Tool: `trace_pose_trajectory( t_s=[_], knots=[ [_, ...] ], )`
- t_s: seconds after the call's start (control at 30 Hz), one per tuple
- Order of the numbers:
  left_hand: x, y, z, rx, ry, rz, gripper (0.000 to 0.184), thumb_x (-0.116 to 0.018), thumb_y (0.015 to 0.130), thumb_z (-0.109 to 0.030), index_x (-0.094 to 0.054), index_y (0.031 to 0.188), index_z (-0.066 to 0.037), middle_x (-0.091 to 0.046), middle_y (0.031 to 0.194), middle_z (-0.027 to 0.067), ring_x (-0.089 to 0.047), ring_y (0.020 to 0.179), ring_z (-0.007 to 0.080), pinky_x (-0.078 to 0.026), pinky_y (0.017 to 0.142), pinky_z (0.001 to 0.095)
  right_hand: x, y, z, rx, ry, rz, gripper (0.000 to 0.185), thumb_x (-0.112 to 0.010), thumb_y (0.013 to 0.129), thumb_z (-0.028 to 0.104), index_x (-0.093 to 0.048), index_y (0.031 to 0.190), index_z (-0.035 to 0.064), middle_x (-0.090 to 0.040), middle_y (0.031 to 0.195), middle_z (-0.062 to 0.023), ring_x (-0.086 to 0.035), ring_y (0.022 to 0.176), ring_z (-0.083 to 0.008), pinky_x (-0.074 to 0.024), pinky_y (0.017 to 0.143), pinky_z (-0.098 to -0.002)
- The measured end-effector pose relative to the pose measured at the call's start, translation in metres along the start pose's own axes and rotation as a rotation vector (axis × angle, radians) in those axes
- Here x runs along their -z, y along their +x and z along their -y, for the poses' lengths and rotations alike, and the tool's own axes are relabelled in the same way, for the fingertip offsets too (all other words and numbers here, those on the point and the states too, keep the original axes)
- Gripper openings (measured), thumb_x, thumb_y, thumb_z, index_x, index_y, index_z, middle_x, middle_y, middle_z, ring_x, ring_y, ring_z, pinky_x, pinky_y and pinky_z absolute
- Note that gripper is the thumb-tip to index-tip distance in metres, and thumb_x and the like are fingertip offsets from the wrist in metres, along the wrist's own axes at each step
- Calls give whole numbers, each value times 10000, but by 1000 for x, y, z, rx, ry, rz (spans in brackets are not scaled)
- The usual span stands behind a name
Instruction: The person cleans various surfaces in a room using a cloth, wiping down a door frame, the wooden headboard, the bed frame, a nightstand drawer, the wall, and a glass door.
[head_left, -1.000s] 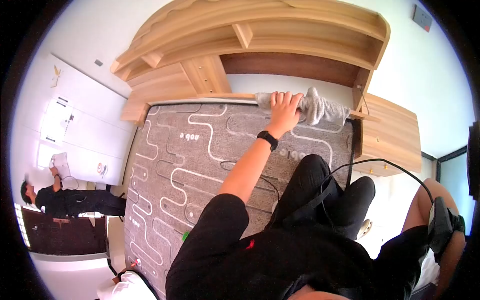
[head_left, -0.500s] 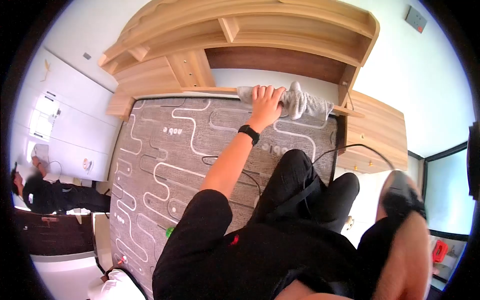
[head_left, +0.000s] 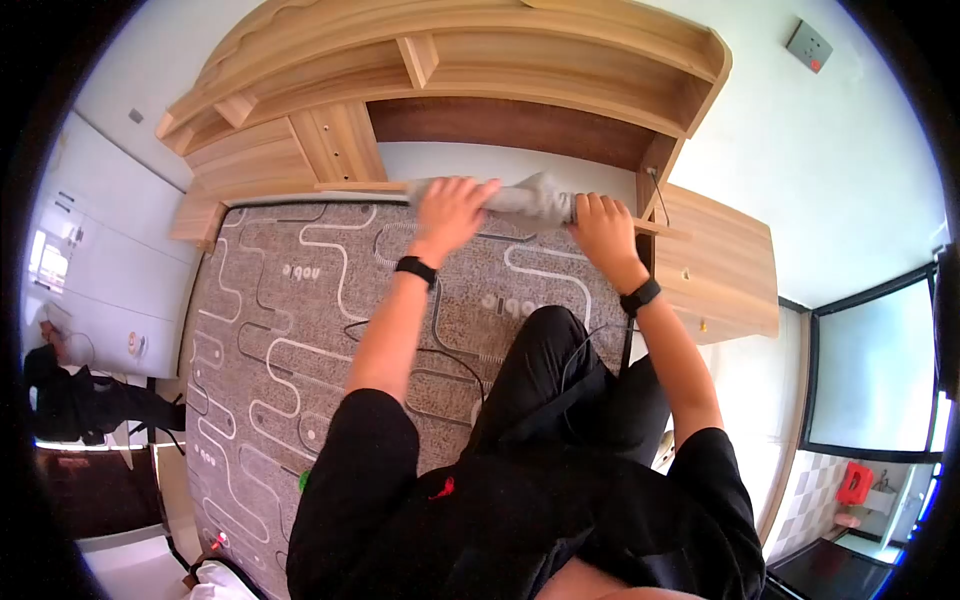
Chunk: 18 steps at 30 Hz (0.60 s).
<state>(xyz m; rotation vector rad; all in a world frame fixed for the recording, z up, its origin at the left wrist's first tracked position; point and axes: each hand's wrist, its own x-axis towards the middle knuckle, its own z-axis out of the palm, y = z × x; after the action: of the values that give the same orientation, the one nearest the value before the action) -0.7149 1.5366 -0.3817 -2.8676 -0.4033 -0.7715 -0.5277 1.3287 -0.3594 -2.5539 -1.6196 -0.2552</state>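
Note:
A grey cloth (head_left: 535,203) is draped along the wooden edge board at the far side of the patterned mattress (head_left: 300,300). My left hand (head_left: 452,212) is closed on the cloth's left end, slightly blurred. At its right end my right hand (head_left: 604,228) has its fingers wrapped over the cloth and the board. Both arms reach forward, with a dark band on each wrist. My legs are folded beneath me on the mattress, and a dark cable runs near them.
Curved wooden shelving (head_left: 560,75) rises beyond the board, with a wooden cabinet (head_left: 715,255) at its right. A person in dark clothes (head_left: 95,400) stands by white cupboards (head_left: 110,240) at the left. A small green object (head_left: 304,480) lies on the mattress.
My right hand has come from the lower right onto the cloth's right end. My left hand stays on the cloth. The view has shifted, bringing scene objects further left.

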Motion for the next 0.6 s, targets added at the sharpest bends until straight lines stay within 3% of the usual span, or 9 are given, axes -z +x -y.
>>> trace_pose_trajectory(
  t_s=[0.07, 0.13, 0.23, 0.3, 0.33, 0.43, 0.53, 0.6],
  knots=[
    [5, -20, 44, 68, 47, -23, 502, -686, 759, -142, -527, 1231, -201, -530, 956, 40, -520, 960, 253, -397, 857, 403, -20, 17, 28, 145, -98, -202, 453, -643, 796, 492, -580, 912, 59, -636, 862, -86, -641, 828, -257, -492, 730, -369],
    [16, -27, 74, 88, 90, -36, 493, -693, 761, -150, -536, 1224, -207, -539, 951, 37, -528, 970, 248, -402, 858, 388, -23, 46, 75, 103, -71, -100, 420, -626, 806, 490, -601, 884, 78, -644, 817, -65, -650, 760, -236, -507, 681, -355],
    [17, -32, 94, 135, 97, 37, 514, -691, 756, -108, -524, 1235, -196, -526, 951, 47, -516, 973, 261, -402, 871, 391, -52, 92, 126, 220, 124, -246, 338, -629, 813, 430, -593, 850, 95, -635, 779, -50, -647, 705, -211, -509, 622, -336],
    [15, -33, 92, 147, 77, 49, 518, -649, 768, -63, -509, 1249, -197, -515, 961, 56, -505, 983, 265, -400, 883, 401, -55, 103, 146, 335, 133, -407, 204, -624, 819, 304, -577, 825, 106, -633, 775, -44, -650, 722, -204, -512, 619, -322],
    [16, -33, 94, 143, 93, 50, 518, -649, 768, -63, -509, 1249, -197, -515, 961, 56, -505, 983, 265, -400, 883, 401, -58, 101, 146, 345, 158, -469, 95, -600, 805, 198, -566, 810, 109, -636, 780, -47, -651, 726, -200, -516, 621, -314],
    [8, -36, 94, 117, 133, 59, 527, -592, 777, -10, -497, 1257, -206, -506, 966, 66, -498, 988, 275, -396, 913, 401, -52, 94, 138, 385, 177, -411, 127, -625, 799, 175, -554, 868, 97, -617, 786, -47, -645, 714, -213, -520, 626, -322],
    [-2, -37, 86, 177, 244, 51, 451, -534, 794, -4, -502, 1224, -136, -521, 991, 93, -498, 1005, 302, -386, 948, 404, -50, 84, 127, 288, 120, -368, 111, -603, 809, 147, -555, 894, 93, -627, 796, -56, -659, 735, -219, -529, 618, -319],
    [-13, -34, 68, 270, 380, -141, 348, -513, 818, -41, -510, 1166, -50, -545, 1015, 137, -500, 1024, 330, -372, 973, 417, -31, 57, 95, 276, 30, -309, 115, -583, 805, 122, -554, 911, 87, -635, 805, -73, -671, 754, -225, -536, 611, -321]
  ],
)
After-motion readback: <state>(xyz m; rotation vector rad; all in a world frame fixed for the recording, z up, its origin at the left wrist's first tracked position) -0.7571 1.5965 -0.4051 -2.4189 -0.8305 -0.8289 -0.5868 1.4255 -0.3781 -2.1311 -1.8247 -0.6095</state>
